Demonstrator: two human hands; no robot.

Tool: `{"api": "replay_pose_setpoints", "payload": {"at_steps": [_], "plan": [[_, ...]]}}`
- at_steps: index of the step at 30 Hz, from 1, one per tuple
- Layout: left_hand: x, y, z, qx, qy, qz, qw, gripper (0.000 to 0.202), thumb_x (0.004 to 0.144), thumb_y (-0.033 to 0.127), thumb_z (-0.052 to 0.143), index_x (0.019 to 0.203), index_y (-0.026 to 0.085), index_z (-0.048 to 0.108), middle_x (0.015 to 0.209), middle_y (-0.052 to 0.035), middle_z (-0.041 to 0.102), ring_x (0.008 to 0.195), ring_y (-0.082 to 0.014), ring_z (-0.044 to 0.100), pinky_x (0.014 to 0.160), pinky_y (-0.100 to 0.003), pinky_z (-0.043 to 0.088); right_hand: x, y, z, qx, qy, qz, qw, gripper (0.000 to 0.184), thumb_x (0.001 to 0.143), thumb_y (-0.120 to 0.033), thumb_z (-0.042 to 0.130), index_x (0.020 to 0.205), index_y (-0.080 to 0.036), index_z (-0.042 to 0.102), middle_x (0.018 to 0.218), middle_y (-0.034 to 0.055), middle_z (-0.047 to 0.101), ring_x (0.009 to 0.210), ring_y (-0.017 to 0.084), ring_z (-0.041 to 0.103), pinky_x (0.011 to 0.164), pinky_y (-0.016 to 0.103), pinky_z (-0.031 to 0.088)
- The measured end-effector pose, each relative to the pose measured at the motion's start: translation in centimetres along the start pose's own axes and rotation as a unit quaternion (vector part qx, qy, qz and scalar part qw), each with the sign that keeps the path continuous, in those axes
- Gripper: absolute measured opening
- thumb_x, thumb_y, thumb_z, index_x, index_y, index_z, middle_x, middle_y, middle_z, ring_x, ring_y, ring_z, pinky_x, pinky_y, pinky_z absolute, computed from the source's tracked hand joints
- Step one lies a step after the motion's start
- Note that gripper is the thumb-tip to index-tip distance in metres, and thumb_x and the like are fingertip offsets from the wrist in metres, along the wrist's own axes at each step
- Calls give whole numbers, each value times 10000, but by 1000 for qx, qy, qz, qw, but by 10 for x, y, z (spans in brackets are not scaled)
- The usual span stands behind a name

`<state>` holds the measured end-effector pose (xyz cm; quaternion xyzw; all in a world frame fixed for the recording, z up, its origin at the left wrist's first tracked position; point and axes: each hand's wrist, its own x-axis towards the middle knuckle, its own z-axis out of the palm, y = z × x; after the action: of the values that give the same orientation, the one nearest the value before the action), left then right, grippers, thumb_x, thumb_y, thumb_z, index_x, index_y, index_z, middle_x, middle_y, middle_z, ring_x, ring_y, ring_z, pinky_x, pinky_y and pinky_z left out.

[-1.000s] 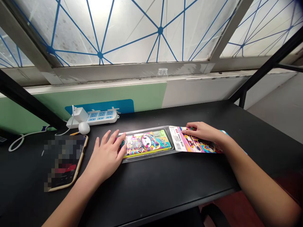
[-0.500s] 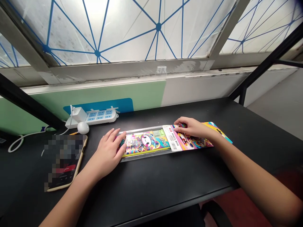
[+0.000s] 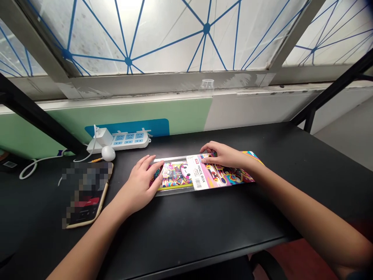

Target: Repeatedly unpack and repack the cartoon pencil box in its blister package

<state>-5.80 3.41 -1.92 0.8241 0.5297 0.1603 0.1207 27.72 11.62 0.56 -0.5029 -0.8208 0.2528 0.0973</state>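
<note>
A colourful pencil box with a cartoon face lies in a clear plastic tray on the black desk. My left hand grips the left end of the pencil box and tray, thumb at the near side and fingers over the far edge. From the right, a printed card marked "PENCIL BOX" covers part of the tray and hides the box's right portion. My right hand holds this card, its fingers bent over the far edge and the palm resting on the print.
On the desk, a phone in a beige case lies to the left. Behind it are a white power strip with a plug and cable, and a white round object. A clear cup stands on the window ledge.
My right hand has slid the printed card left along the tray, so it covers more of the pencil box. My left hand keeps its grip on the left end. The view has shifted slightly.
</note>
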Motion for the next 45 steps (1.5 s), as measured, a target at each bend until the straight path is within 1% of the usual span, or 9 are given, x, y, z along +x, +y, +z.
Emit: {"api": "replay_pose_setpoints", "payload": {"at_steps": [11,19,24,30,33,38,42,43,45], "plan": [[1,0,2,-199,93,-43,975,602,1050,548,356,1553,216,342,1679,-122,281,1555,-271,241,1243,-494,273,58,-83,34,-62,-43,-69,995,449,907,-530,645,1245,-233,638,1268,143,656,1198,352,578,979,501,414],[-1,5,-1,-175,40,-36,983,630,1046,585,347,1581,261,272,1692,-94,268,1588,-283,96,1257,-598,112,76,-144,66,-100,-49,-106,988,245,985,-409,555,1039,-211,688,1096,121,685,1034,341,641,895,467,447],[-3,6,-4,-95,32,-52,994,635,1041,562,394,1581,246,286,1698,-103,243,1589,-290,87,1249,-613,117,52,-120,47,-107,1,-104,989,376,958,-477,588,1243,-233,615,1321,138,628,1208,351,585,1048,533,373],[-2,6,-4,-39,-10,-52,998,599,1025,500,438,1544,207,369,1638,-131,373,1550,-327,229,1222,-653,182,11,-36,15,-41,-4,-2,999,506,919,-648,545,1250,-274,626,1315,112,665,1174,341,623,974,473,469],[0,4,-4,-15,18,-33,999,592,998,482,516,1523,236,397,1578,-129,456,1477,-331,355,1210,-640,226,4,-18,17,-49,39,16,998,530,867,-699,577,1144,-252,645,1162,116,698,1052,334,650,899,459,496],[-4,8,-15,83,162,23,983,614,911,470,718,1432,228,499,1318,-131,638,1240,-314,544,1201,-622,232,-4,-35,17,-95,169,-84,977,439,829,-687,657,881,-258,577,926,93,682,862,299,647,854,461,485],[-11,19,-24,148,269,90,947,170,944,315,702,1082,225,659,1022,-55,721,980,-249,635,1180,-613,275,-24,-56,17,-149,264,-194,933,269,918,-450,673,845,-259,499,1048,98,708,897,270,666,805,410,508],[-13,22,-23,157,279,112,941,48,963,255,669,993,219,659,1008,-50,728,958,-237,646,1170,-599,301,-29,-60,20,-171,269,-216,923,214,939,-367,653,845,-253,499,1079,99,716,899,263,674,783,396,516],[-15,27,-20,179,259,150,937,114,981,148,592,892,198,642,1142,-88,730,1047,-249,659,1157,-575,339,-36,-68,29,-230,251,-244,908,110,932,-215,618,865,-230,533,1105,116,726,880,262,683,749,384,530]]}}
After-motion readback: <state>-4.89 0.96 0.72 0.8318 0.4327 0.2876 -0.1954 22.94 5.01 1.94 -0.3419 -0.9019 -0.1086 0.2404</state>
